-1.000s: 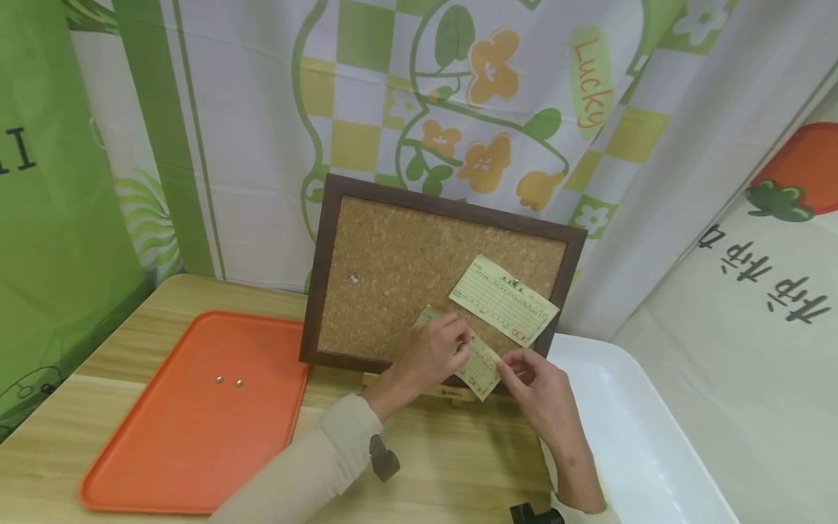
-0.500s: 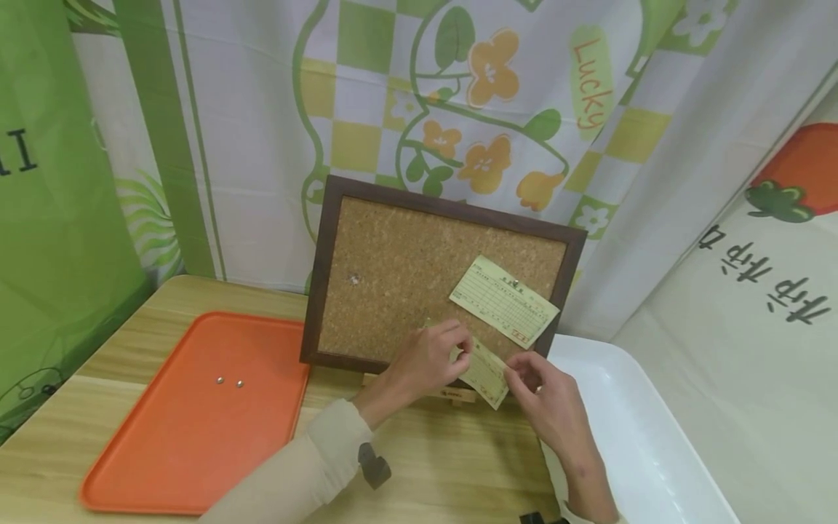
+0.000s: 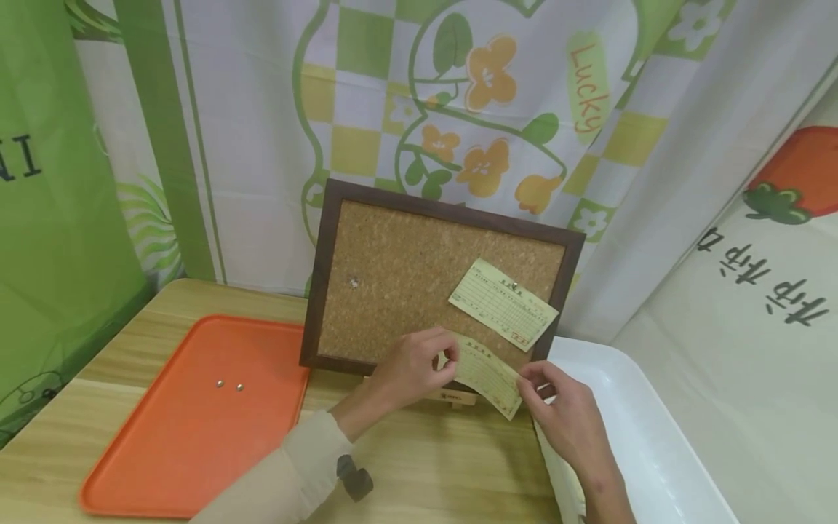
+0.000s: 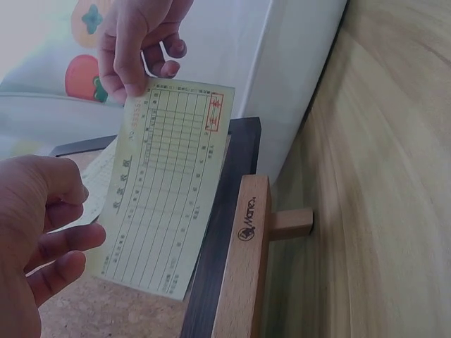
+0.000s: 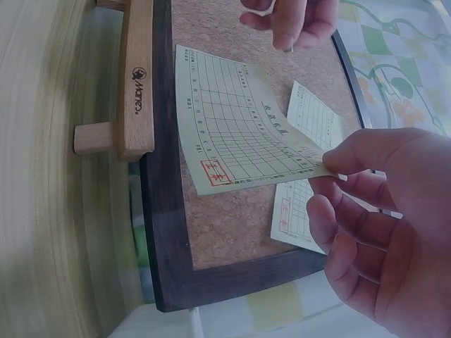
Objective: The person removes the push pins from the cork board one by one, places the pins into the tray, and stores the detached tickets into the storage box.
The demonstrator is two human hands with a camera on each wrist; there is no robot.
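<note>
My right hand point(image 3: 566, 415) pinches the corner of a pale yellow receipt slip point(image 3: 487, 375), which bows outward in front of the lower part of a corkboard point(image 3: 393, 269). In the right wrist view, the thumb and index finger hold that slip's corner point(image 5: 310, 169). The left hand point(image 3: 419, 360) is by the slip's other end, fingertips pinched together. A thin tip, seemingly of a thumbtack point(image 5: 291, 49), shows at them; its head is hidden. Above hangs a second receipt slip point(image 3: 500, 302), tilted, with a thumbtack point(image 3: 515, 285) at its upper edge.
On the wooden table point(image 3: 419, 473), an orange tray point(image 3: 196, 451) at left bears two thumbtacks point(image 3: 230, 386). A small shiny thing point(image 3: 353, 282) sits on the cork at left. A wooden stand point(image 4: 246, 239) supports the board. A white tray point(image 3: 641, 407) stands at right.
The right hand has moved right and slightly down with the slip's corner. The left hand has shifted left and down, uncovering more of the slip.
</note>
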